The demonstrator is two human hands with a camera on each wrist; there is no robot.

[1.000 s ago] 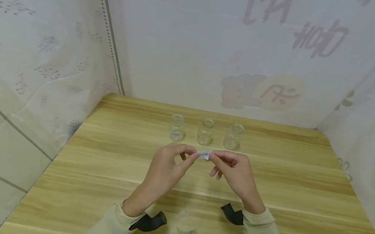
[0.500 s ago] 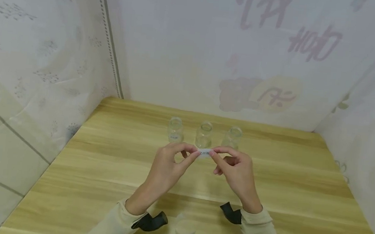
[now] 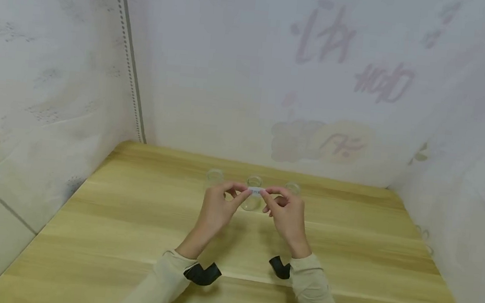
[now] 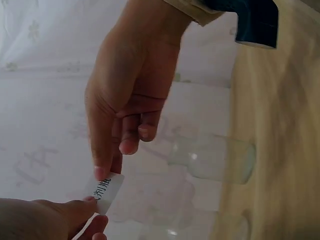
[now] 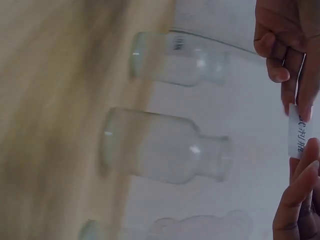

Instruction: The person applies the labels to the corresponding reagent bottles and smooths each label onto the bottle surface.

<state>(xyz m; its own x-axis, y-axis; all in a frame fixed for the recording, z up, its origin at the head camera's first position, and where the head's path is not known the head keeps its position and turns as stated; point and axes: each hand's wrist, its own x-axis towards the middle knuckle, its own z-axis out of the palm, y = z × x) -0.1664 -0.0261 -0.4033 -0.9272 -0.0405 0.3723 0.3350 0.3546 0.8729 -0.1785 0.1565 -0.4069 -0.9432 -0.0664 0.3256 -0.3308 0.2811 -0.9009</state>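
Observation:
Between both hands a small white label (image 3: 256, 191) with dark printed characters is stretched. My left hand (image 3: 216, 210) pinches one end between thumb and index finger; my right hand (image 3: 287, 218) pinches the other end the same way. In the head view the label overlaps the middle glass jar (image 3: 251, 204), whose neck shows just above it. A glass jar (image 3: 215, 174) on the left and another glass jar (image 3: 292, 187) on the right are mostly hidden behind the hands. The right wrist view shows dark print on the far jar (image 5: 180, 59), while the middle one looks plain.
The jars stand in a row on a wood-grain table (image 3: 367, 258), near its back edge. Patterned pale curtains (image 3: 215, 72) enclose the back and sides. A black curved piece (image 3: 203, 274) sticks out from the left sleeve, and a similar black piece (image 3: 281, 267) from the right.
Both hands have moved forward to the middle jar with the label, which was tilted with a lifted corner and now lies straight between them. The head view has tilted up; a round pale item has dropped from sight.

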